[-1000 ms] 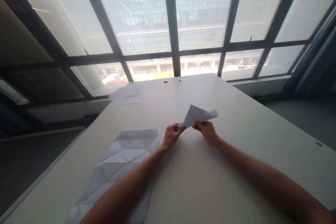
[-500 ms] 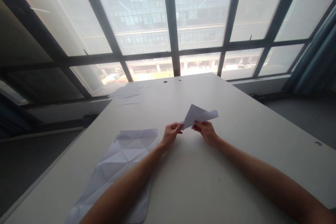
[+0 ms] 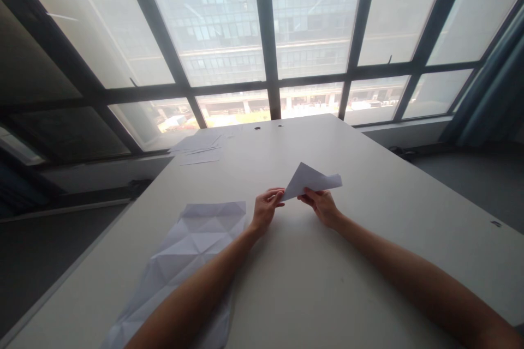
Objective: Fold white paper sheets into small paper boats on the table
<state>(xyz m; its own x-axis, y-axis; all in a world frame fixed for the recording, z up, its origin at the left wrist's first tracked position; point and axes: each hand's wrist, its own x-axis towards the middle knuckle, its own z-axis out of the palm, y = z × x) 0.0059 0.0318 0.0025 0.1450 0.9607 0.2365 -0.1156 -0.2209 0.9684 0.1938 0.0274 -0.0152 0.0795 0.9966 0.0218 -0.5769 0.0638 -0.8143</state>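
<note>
A folded white paper point(image 3: 311, 180), roughly triangular, is held just above the white table point(image 3: 368, 212) near its middle. My right hand point(image 3: 321, 204) pinches its lower edge. My left hand point(image 3: 266, 208) has curled fingers at the paper's left tip, touching or pinching it. Both forearms reach in from the bottom of the view.
A large creased sheet point(image 3: 184, 262) lies flat at the table's left, partly under my left forearm. Loose sheets point(image 3: 198, 147) lie at the far left corner. Big windows rise behind the table's far edge. A blue curtain point(image 3: 491, 92) hangs at the right.
The folded paper and both hands have shifted very slightly upward; my left fingers sit a little higher at the paper's tip. Nothing else has moved.
</note>
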